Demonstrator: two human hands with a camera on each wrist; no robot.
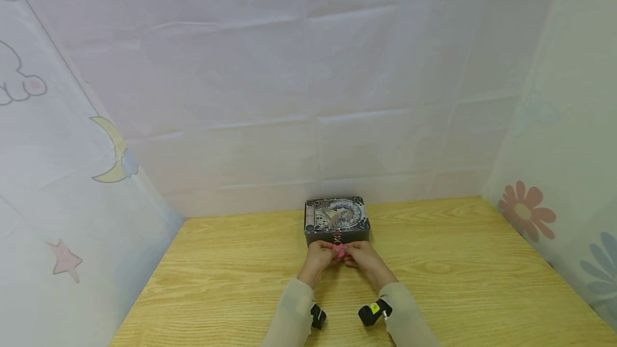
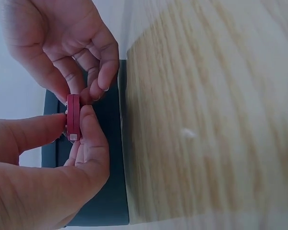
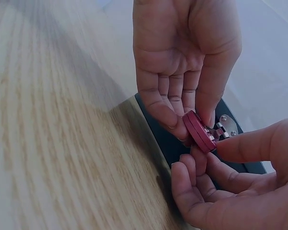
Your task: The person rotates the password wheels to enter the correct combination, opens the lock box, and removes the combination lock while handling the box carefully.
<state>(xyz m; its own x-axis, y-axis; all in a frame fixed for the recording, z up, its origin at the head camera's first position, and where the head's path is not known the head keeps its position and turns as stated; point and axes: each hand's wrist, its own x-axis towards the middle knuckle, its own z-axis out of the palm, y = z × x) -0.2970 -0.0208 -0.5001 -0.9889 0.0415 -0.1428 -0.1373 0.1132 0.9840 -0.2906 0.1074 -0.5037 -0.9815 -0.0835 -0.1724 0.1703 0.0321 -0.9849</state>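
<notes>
A dark tin box [image 1: 314,238] with a printed picture on its lid stands against the back wall sheet, lid down. At its front hangs a round pink-red padlock [image 1: 339,251] with small metallic parts on one face, by a metal hasp [image 3: 226,126]. My left hand [image 1: 318,259] pinches one side of the padlock [image 2: 73,117] between thumb and fingers. From the other side, my right hand [image 1: 365,257] pinches its edge with thumb and fingertips. In the right wrist view, the padlock [image 3: 199,132] is tilted between both hands. The fingers partly hide the shackle.
The wooden table [image 1: 231,277] spreads to both sides and in front of the box. Behind it hangs a pale creased sheet [image 1: 270,95]; printed sheets flank the left and right. A black wrist device [image 1: 375,312] sits by each sleeve.
</notes>
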